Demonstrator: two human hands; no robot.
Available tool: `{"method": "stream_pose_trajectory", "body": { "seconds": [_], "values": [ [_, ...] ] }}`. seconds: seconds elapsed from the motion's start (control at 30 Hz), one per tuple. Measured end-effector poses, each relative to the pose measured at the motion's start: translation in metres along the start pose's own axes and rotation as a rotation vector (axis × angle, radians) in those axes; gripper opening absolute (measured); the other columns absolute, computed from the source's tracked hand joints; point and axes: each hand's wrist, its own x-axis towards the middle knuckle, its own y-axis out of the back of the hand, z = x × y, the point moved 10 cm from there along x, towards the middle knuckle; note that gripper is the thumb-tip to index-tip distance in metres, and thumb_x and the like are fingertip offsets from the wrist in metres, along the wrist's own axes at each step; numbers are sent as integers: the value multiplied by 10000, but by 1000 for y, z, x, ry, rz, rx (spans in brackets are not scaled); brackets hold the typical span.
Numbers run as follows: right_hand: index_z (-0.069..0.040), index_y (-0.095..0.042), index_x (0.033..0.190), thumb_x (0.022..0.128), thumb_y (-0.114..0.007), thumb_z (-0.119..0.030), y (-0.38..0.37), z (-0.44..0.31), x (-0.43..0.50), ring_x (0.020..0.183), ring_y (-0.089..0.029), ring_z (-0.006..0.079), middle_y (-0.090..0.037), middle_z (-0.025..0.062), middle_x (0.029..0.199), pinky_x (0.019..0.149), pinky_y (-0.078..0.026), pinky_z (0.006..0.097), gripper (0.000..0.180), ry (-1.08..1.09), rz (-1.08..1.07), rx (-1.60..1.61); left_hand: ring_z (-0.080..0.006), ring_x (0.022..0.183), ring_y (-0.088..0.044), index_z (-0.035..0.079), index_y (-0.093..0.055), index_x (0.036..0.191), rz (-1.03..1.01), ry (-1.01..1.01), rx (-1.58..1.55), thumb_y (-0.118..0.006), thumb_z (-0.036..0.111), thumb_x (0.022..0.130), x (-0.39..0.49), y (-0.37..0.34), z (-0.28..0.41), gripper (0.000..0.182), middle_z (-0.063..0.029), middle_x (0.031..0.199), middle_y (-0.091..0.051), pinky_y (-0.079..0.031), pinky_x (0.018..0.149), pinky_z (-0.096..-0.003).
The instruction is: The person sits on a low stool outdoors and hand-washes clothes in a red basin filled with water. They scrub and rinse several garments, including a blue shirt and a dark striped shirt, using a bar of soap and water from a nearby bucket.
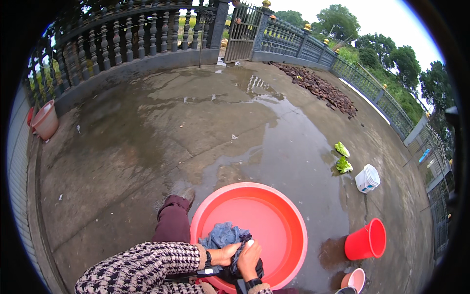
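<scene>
A large red plastic basin [302,235] with water in it sits before me on wet concrete. Over its near left part, my left hand [224,255] and my right hand [249,259] grip a dark patterned cloth [237,257] between them. Something small and white shows by my right thumb; I cannot tell what it is. Beside my left hand, a blue denim-like cloth [222,235] lies bunched in the basin. Black fabric [260,270] hangs below my right hand. My wrists and sleeves hide part of the basin's near rim.
To the right stand a red bucket [356,242], a small pink tub [354,280] and a white lidded pail [365,180]. Leafy greens [344,165] lie near the pail. Brown pieces [319,86] are spread by the fence; a person [238,20] is at the metal gate [242,36].
</scene>
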Motion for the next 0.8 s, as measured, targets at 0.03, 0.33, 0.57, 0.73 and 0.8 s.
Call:
{"method": "stream_pose_trajectory", "body": {
  "seconds": [0.03, 0.33, 0.57, 0.73, 0.8],
  "values": [
    [53, -450, 1143, 905, -485, -201, -1, 21, 5, 931, -484, 432, -521, 281, 998, 822, -372, 491, 349, -92, -37, -7, -224, 941, -614, 42, -606, 1062, -50, 69, 15, -413, 333, 945, -5, -8, -8, 369, -93, 1032, -657, -468, 879, -383],
    [56, -432, 1201, 917, -483, -217, -5, 5, -4, 990, -486, 431, -506, 288, 1050, 866, -387, 475, 398, -18, -27, 255, -225, 1035, -577, 90, -601, 1109, -74, -90, 6, -427, 415, 951, 9, -4, 21, 401, -89, 1115, -630, -428, 948, -397],
    [29, -388, 1282, 812, -682, -326, -14, -6, -18, 1132, -465, 355, -471, 241, 1206, 975, -369, 408, 658, 12, -141, 482, -239, 961, -594, 99, -587, 1021, -170, -136, -167, -365, 499, 949, 12, -4, 35, 463, -86, 1008, -639, -458, 895, -388],
    [-29, -528, 1162, 768, -669, -125, -34, 49, -9, 902, -580, 170, -601, 97, 967, 800, -468, 289, 429, -332, -231, 718, -243, 1030, -561, 79, -536, 1139, -84, -144, 98, -342, 436, 964, 6, -9, 35, 442, -95, 1098, -604, -419, 945, -387],
    [-31, -499, 1159, 775, -638, -48, -31, 53, -3, 830, -570, 138, -583, 58, 942, 731, -478, 265, 409, -337, -238, 818, -235, 1096, -516, 95, -528, 1172, 58, -219, 296, -315, 472, 961, 6, 2, 45, 481, -85, 1162, -577, -408, 938, -434]
  ]
}}
